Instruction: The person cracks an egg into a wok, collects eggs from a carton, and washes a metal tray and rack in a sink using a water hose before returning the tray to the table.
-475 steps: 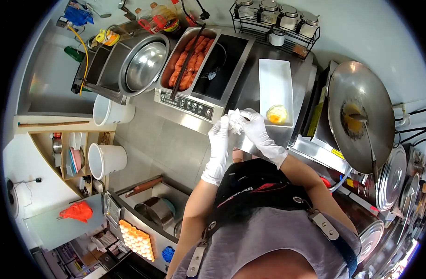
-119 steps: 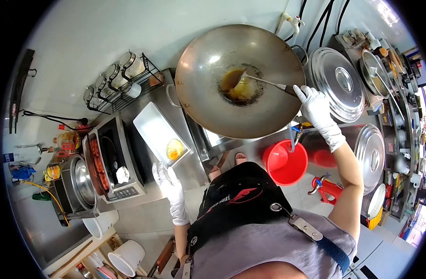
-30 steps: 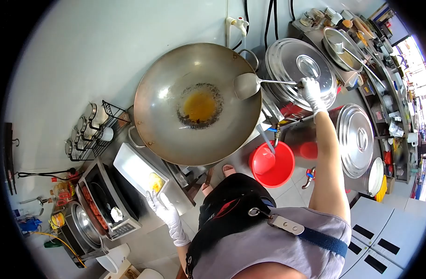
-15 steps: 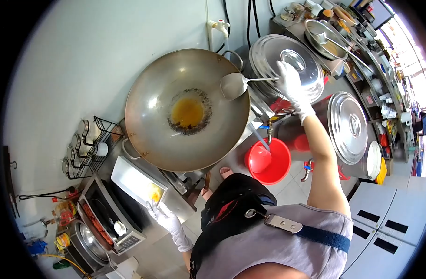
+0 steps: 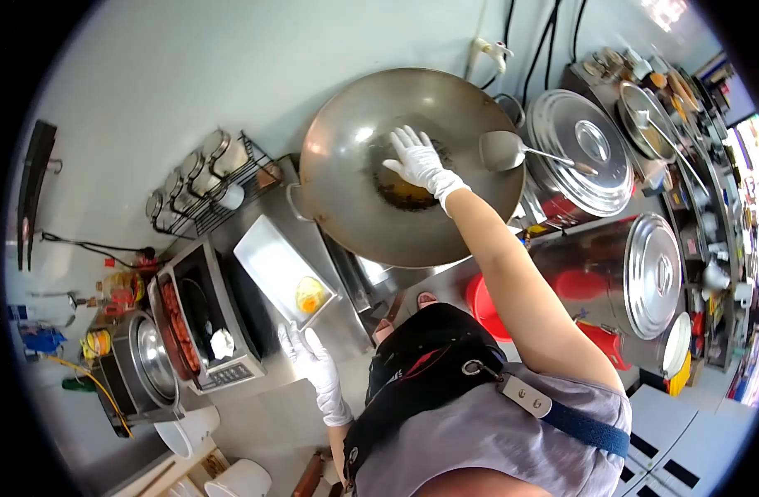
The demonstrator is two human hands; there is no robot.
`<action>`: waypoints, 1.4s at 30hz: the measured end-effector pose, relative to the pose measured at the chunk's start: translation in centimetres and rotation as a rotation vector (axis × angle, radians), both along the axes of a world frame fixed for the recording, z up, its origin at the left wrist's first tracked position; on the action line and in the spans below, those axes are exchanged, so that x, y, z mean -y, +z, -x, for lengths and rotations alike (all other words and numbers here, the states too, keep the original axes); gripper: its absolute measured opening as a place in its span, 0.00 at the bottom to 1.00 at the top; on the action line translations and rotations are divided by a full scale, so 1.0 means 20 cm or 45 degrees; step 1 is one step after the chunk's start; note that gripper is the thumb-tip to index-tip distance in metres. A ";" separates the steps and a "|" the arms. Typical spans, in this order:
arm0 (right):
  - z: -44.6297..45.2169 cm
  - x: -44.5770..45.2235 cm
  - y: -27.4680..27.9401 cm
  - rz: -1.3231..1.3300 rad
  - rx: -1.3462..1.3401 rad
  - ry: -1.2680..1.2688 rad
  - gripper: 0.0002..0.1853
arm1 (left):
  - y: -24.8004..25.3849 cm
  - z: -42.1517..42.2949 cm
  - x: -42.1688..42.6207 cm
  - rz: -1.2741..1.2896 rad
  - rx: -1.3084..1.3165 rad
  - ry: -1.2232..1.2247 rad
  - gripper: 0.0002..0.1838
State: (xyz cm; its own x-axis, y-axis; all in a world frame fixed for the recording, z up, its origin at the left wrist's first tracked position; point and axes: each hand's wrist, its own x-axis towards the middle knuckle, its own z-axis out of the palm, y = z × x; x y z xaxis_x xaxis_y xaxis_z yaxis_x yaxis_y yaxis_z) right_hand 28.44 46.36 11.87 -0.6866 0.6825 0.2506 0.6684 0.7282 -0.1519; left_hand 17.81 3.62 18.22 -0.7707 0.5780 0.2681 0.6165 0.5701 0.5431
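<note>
My right hand [image 5: 419,159], in a white glove, is held flat with spread fingers over the large wok [image 5: 346,211]. Beneath it a yellow-brown liquid with a dark ring [image 5: 406,197] shows at the wok's bottom; the hand hides part of it. A wok spatula [image 5: 502,151] leans on the wok's right rim, its handle out over a pot lid. My left hand [image 5: 311,356], also gloved, has its fingers apart just below the near corner of a white rectangular tray [image 5: 267,258]. In that tray lies a piece of yellow food that looks like a fried egg [image 5: 310,295].
Lidded steel pots [image 5: 580,149] stand right of the wok, with a red basin [image 5: 484,308] below. Left are a wire rack of jars [image 5: 207,211] and a microwave-like appliance [image 5: 209,331]. A metal bowl with a ladle [image 5: 644,124] sits at the upper right.
My right hand has let go of the spatula, leaving it on the rim, and moved left over the wok. My left hand stays near the tray. The camera view has shifted.
</note>
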 end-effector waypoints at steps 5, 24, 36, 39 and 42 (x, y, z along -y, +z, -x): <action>0.01 0.02 -0.13 -0.011 0.076 -0.088 0.37 | -0.07 0.03 0.24 0.019 0.068 0.141 0.20; -0.01 0.05 -0.14 0.020 0.067 -0.099 0.37 | -0.21 0.16 0.19 0.084 -0.059 0.154 0.22; 0.05 0.05 -0.14 0.034 0.138 -0.056 0.37 | -0.52 0.40 0.11 -0.296 1.394 0.827 0.20; 0.07 0.06 -0.10 0.033 0.144 -0.041 0.37 | -0.54 0.44 0.05 -0.398 1.531 0.910 0.20; 0.09 0.08 -0.08 0.035 0.088 -0.034 0.36 | -0.63 0.46 0.05 -0.406 1.340 0.860 0.17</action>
